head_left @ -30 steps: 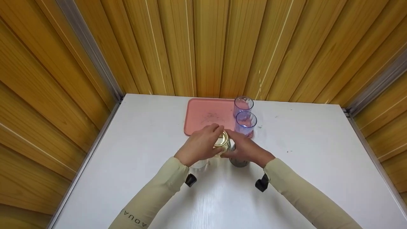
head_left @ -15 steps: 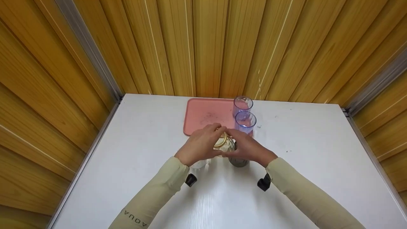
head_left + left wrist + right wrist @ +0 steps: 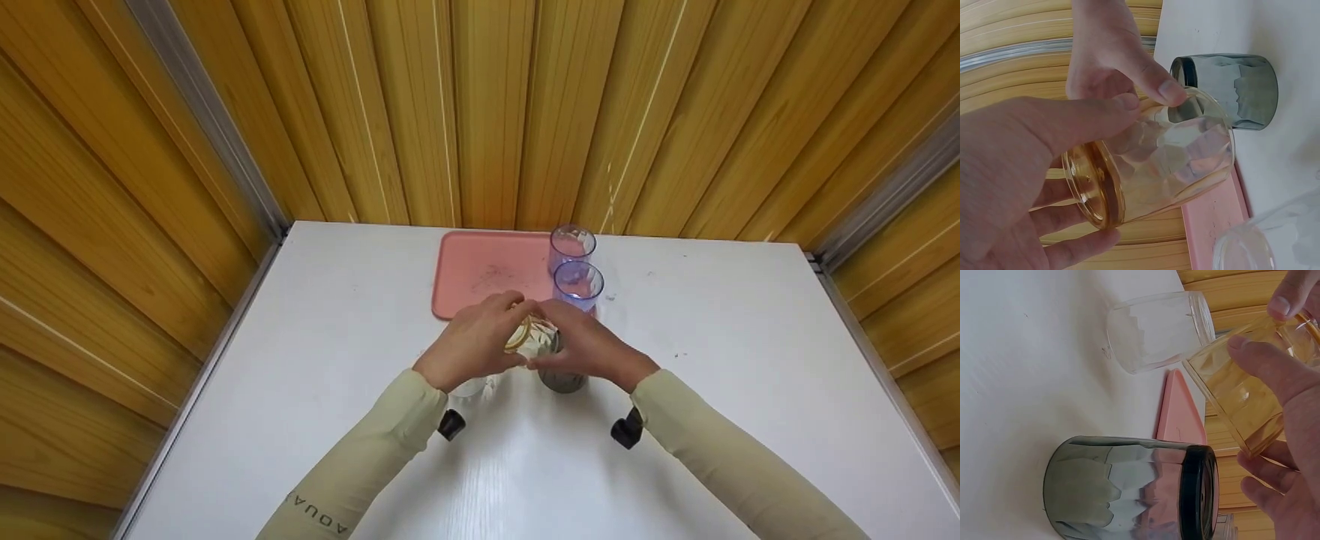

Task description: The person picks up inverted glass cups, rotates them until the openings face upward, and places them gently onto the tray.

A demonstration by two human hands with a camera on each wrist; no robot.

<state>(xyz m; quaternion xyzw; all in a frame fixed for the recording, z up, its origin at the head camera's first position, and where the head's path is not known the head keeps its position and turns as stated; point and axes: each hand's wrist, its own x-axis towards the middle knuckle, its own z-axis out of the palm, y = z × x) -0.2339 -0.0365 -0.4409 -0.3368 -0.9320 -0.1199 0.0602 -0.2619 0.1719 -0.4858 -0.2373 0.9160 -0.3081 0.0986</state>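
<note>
Both hands hold one amber glass tumbler [image 3: 1168,157] between them, lifted off the table and tilted. My left hand [image 3: 469,341] grips it around the thick ringed end, thumb along its side. With thumb and fingers my right hand [image 3: 596,346] grips the faceted wall from the other side; the thumbs nearly meet. Below the right hand a smoky grey tumbler [image 3: 1089,489] stands on the table, its dark thick end uppermost. Under the left hand stands a clear tumbler [image 3: 1154,332], also thick end up. In the head view the hands hide much of these glasses.
Beyond the hands lies a pink tray [image 3: 480,259] on the white table [image 3: 360,300]. Two blue tumblers, a far one [image 3: 572,255] and a nearer one [image 3: 578,289], stand upright along its right side. Wood-patterned panels [image 3: 495,112] rise behind the table.
The amber tumbler has tipped over, its ringed end turning left and its other end swinging right. My right hand has shifted slightly right; the left stays almost in place.
</note>
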